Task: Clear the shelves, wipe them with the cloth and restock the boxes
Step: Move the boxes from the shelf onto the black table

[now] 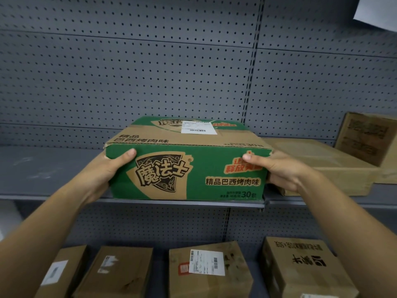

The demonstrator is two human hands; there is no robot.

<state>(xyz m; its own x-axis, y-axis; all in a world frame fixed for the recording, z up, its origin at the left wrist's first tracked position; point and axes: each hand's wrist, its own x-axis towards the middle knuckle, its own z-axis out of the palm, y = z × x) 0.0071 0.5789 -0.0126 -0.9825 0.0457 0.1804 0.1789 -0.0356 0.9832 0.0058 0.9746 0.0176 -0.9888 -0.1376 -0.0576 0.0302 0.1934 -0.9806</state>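
**Green carton gripped at the shelf edge**

We clamp the green printed cardboard carton [187,166] between our left hand [107,171] and right hand [279,171], thumbs on its front face, fingers hidden behind its ends. Its base sits at the grey metal shelf [43,168] lip, corners dented. Plain brown boxes [322,166] beside it are blurred.

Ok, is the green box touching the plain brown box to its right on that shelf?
Cannot tell. In the head view the right hand wraps the end of the green box and covers the spot where it would meet the brown box.
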